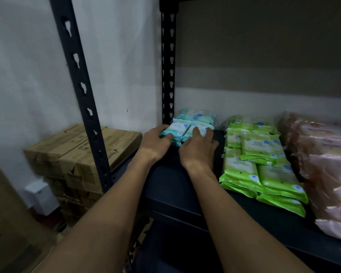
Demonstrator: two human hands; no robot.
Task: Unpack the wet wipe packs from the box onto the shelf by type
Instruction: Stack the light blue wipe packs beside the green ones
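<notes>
Several light blue wet wipe packs (187,126) lie stacked at the back left of the dark shelf (177,184), beside the rear post. My left hand (156,143) holds the left front blue pack, with the thumb round its left end and the fingers on its front edge. My right hand (199,147) rests on the right front blue pack, fingers laid over its top. Green wet wipe packs (262,164) lie in overlapping rows to the right. Pink wet wipe packs (323,166) fill the far right of the shelf.
Two black slotted shelf posts (81,83) rise at the left, one at the front and one at the back. Stacked brown cardboard cartons (77,152) sit on the floor left of the shelf, against a white wall. A small white box (40,196) lies below them.
</notes>
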